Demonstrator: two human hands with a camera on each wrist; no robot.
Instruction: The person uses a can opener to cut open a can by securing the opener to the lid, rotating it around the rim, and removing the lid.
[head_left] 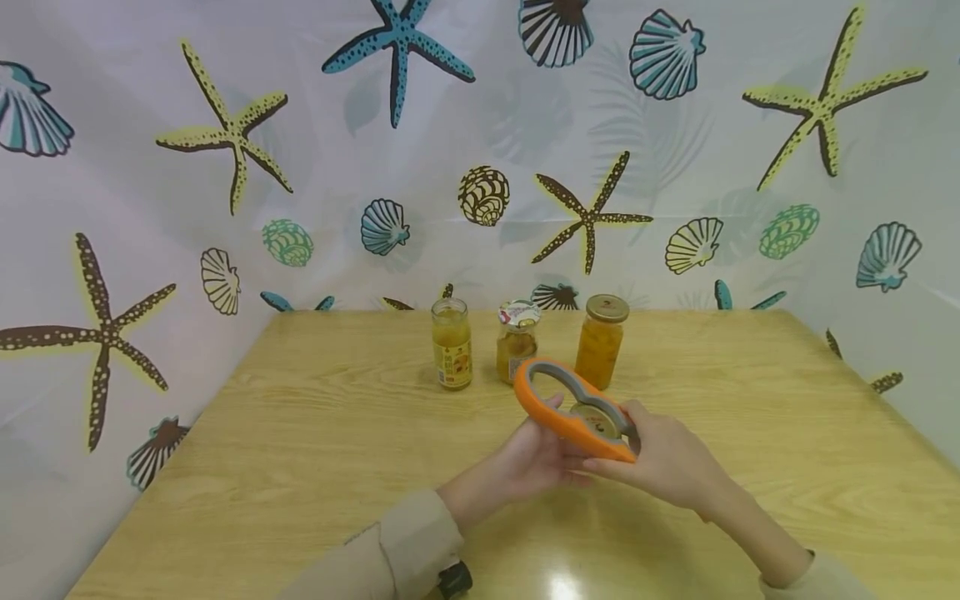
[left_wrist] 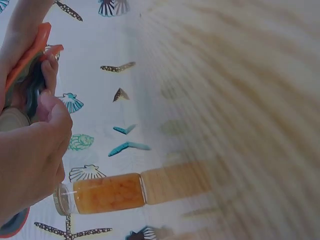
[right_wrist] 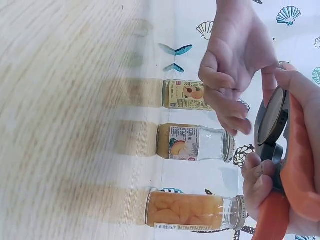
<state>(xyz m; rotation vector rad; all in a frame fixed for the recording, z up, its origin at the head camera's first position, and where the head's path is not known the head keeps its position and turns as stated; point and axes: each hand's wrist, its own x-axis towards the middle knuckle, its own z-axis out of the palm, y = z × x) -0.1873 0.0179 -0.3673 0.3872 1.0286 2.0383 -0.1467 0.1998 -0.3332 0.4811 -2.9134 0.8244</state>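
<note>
My right hand (head_left: 671, 458) grips an orange jar opener (head_left: 542, 406) with a grey inner edge, raised over the table. A round gold lid (head_left: 595, 421) sits inside the opener's narrower loop; in the right wrist view the lid (right_wrist: 273, 117) appears edge-on, with no jar beneath it. Below the opener is my left hand (head_left: 528, 462), palm turned up. One left digit reaches the lid's edge, while the other fingers (right_wrist: 222, 80) bend loosely around nothing. Whether that digit presses on the lid is hard to tell.
Toward the back of the wooden table (head_left: 322, 433) stand a lidless yellow-labelled jar (head_left: 452, 354), a shorter jar with a patterned lid (head_left: 517, 342) and a gold-lidded jar of orange fruit (head_left: 600, 343). A patterned cloth (head_left: 450, 125) hangs behind.
</note>
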